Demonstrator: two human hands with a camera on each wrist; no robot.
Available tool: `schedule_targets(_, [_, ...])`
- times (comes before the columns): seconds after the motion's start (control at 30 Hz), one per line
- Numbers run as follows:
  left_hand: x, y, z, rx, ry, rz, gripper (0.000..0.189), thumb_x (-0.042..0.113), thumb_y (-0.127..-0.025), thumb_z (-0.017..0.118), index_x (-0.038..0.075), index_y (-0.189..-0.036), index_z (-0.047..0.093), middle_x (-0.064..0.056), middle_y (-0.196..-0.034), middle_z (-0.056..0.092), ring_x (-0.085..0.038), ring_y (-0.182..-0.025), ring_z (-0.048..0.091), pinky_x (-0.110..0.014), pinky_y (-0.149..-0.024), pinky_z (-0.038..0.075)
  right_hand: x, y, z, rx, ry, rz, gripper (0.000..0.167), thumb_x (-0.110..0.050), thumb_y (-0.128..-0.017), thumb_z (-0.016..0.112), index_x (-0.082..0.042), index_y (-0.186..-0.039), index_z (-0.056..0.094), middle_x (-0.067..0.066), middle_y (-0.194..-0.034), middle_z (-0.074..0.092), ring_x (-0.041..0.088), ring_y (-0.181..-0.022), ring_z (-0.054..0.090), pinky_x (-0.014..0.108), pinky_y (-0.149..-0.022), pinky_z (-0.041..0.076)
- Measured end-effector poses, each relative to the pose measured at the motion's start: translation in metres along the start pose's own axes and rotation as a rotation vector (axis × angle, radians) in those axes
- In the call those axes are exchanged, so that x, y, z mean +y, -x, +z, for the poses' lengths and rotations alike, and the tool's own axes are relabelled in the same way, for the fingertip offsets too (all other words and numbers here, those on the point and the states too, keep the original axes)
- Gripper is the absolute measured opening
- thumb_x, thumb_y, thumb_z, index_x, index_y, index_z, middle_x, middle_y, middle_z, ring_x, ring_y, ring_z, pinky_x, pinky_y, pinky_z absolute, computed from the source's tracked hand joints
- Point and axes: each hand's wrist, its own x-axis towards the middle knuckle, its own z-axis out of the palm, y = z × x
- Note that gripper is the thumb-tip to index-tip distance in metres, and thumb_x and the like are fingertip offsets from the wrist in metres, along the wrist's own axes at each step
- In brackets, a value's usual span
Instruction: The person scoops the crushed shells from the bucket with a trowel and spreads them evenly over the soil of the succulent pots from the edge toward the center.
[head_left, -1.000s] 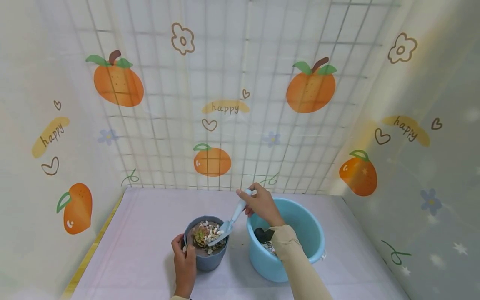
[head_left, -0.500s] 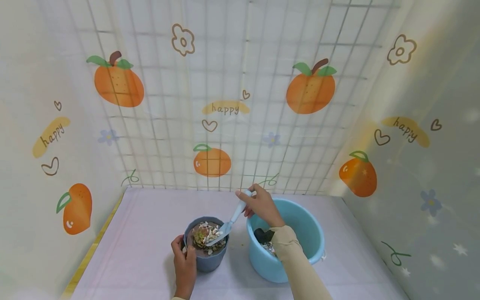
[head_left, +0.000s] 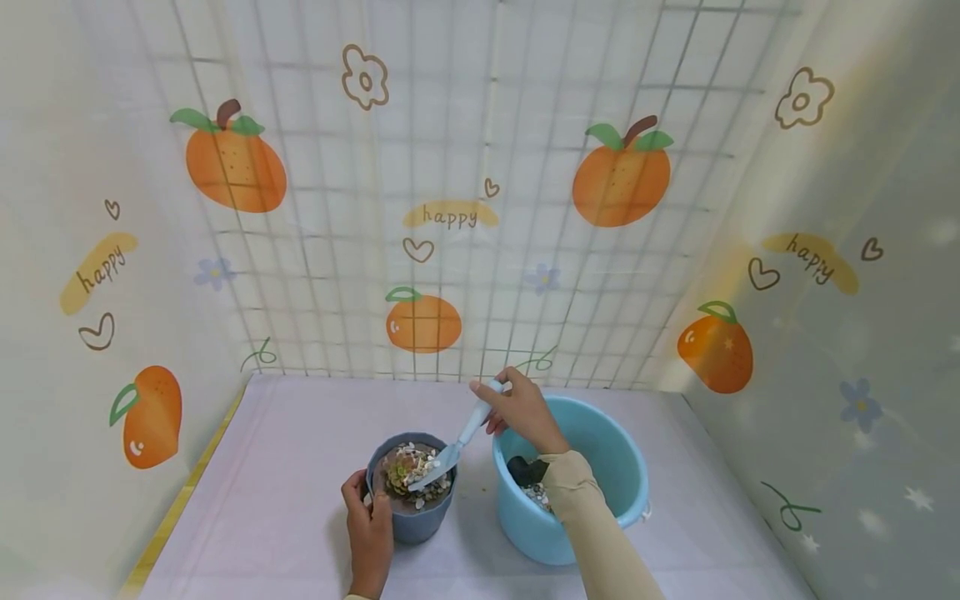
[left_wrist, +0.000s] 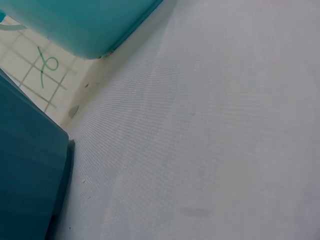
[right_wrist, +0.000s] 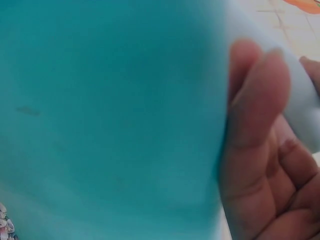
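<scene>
A grey-blue pot (head_left: 416, 527) holds brown soil and a green and reddish succulent (head_left: 397, 477), with whitish stone chips scattered over it. My left hand (head_left: 371, 533) grips the pot's left side, its thumb near the rim. In my right hand (head_left: 527, 414) is the handle of a light blue garden trowel (head_left: 442, 463). Its blade slants down over the pot's right rim and lies among the chips beside the succulent. The right wrist view shows curled fingers (right_wrist: 250, 175) by the pale handle (right_wrist: 300, 95). The left hand is out of the left wrist view.
A light blue bucket (head_left: 525, 533) stands right of the pot, under my right forearm. Inside it are a black object (head_left: 525, 469) and stone chips (head_left: 537, 496). A pale cloth (head_left: 285, 467) covers the table, and a fruit-printed curtain (head_left: 315, 208) hangs around it.
The trowel's blade has shifted slightly left and down over the pot, with fewer chips showing on it. My left hand and the pot have hardly moved.
</scene>
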Motion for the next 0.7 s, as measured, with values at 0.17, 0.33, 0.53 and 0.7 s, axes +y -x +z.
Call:
schedule_targets(0.17, [-0.0011, -0.0007, -0.0007, -0.006, -0.002, 0.008, 0.045, 0.011, -0.101, 0.045, -0.002, -0.143, 0.034, -0.029, -0.153, 0.041, -0.040, -0.143, 0.040, -0.063, -0.111, 0.037, 0.0009, -0.0007, 0.0001, -0.003, -0.017, -0.003, 0.056, -0.050, -0.094, 0.077, -0.006, -0.115, 0.051, 0.012, -0.071, 0.071, 0.045, -0.067, 0.071, 0.044, -0.057, 0.061])
schedule_targets(0.33, [-0.0023, -0.0015, -0.0015, -0.007, -0.005, 0.028, 0.044, 0.010, -0.101, 0.045, -0.001, -0.142, 0.035, -0.029, -0.153, 0.042, -0.040, -0.141, 0.042, -0.063, -0.110, 0.039, -0.0006, 0.0002, 0.0002, -0.005, -0.028, -0.002, 0.054, -0.048, -0.095, 0.077, -0.005, -0.115, 0.049, 0.013, -0.072, 0.072, 0.038, -0.061, 0.071, 0.041, -0.055, 0.060])
schedule_targets(0.53, [-0.0010, -0.0011, -0.0008, -0.007, -0.011, 0.025, 0.045, 0.011, -0.100, 0.044, -0.002, -0.142, 0.035, -0.029, -0.152, 0.042, -0.040, -0.141, 0.042, -0.063, -0.110, 0.038, -0.0010, -0.0005, 0.0007, 0.011, -0.028, 0.002, 0.053, -0.046, -0.096, 0.077, -0.004, -0.114, 0.050, 0.014, -0.071, 0.072, 0.033, -0.058, 0.070, 0.039, -0.054, 0.060])
schedule_targets(0.7, [0.0000, -0.0005, -0.0012, -0.006, -0.022, 0.026, 0.045, 0.011, -0.100, 0.045, -0.002, -0.142, 0.034, -0.030, -0.152, 0.042, -0.040, -0.141, 0.042, -0.063, -0.110, 0.038, -0.0011, -0.0006, 0.0010, 0.011, -0.034, 0.009, 0.053, -0.046, -0.096, 0.076, -0.004, -0.114, 0.049, 0.015, -0.072, 0.072, 0.031, -0.056, 0.070, 0.038, -0.054, 0.060])
